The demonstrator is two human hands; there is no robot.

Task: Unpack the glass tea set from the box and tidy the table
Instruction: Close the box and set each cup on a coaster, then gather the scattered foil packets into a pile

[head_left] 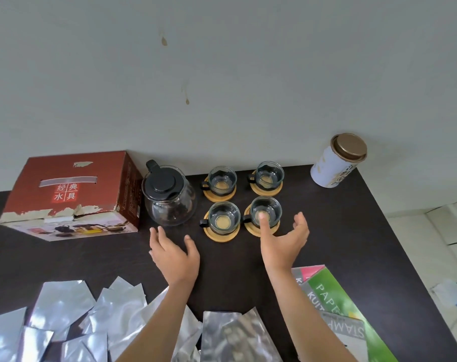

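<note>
Silver foil pouches [65,309], roughly ten, lie nearest, well short of the teapot [170,199]. Left hand [173,253] and right hand [283,241] hover open, empty. Right thumb nears a cup; a bump could tip it. Four cups [223,214], four coasters, one box [70,194] just left of teapot.

A pale, off-white wall [222,74] is seen behind a dark brown table [353,231], which is pushed up against it. Two brownish drip stains [164,41] are left on the wall (one higher, one lower). To the right, a light tiled floor [436,231] is shown, evenly lit by soft daylight.
</note>
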